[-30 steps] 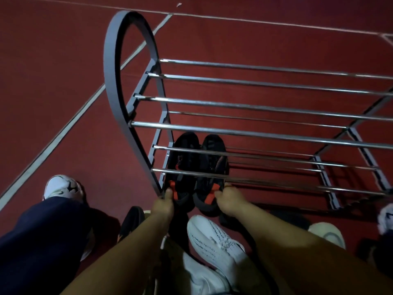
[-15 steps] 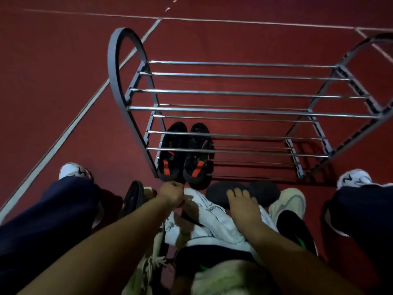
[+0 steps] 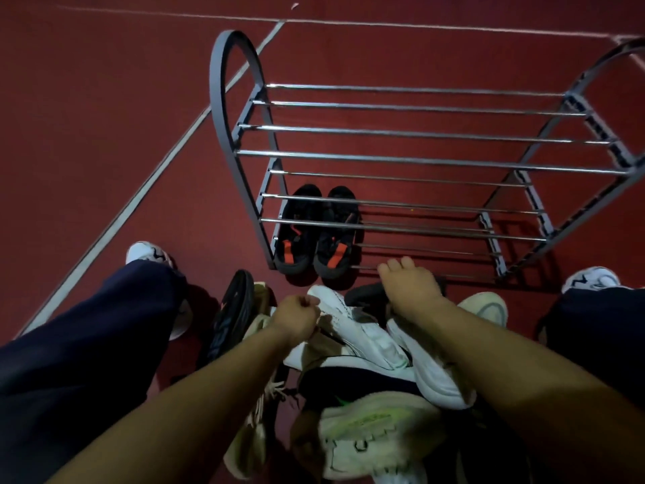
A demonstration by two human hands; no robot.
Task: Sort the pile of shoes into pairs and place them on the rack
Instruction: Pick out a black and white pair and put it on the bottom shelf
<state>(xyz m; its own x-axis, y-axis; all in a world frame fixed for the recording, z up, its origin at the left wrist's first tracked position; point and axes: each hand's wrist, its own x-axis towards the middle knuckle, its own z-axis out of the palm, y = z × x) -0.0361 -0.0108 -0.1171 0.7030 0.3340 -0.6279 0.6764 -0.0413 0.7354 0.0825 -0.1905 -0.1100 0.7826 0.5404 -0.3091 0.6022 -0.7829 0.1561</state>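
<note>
A grey shoe rack (image 3: 223, 99) with chrome bars stands on the red floor ahead of me. A pair of black shoes with orange heel tabs (image 3: 317, 235) sits side by side at the left end of its lowest tier. A pile of shoes lies between my legs. My left hand (image 3: 296, 317) is a closed fist against the toe of a white sneaker (image 3: 363, 340); whether it holds anything is hidden. My right hand (image 3: 408, 288) rests flat on a dark shoe (image 3: 363, 295), fingers stretched forward.
The pile also holds a black shoe on its side (image 3: 234, 316), a pale shoe (image 3: 488, 307) and a green-soled sneaker (image 3: 366, 424). My own white sneakers (image 3: 146, 253) (image 3: 590, 279) flank it. The rack's upper tiers hold nothing. A white line (image 3: 139, 200) crosses the floor.
Both hands have let go of the black pair on the lowest tier and pulled back to the pile. The left closed into a fist, the right settled on a dark shoe.
</note>
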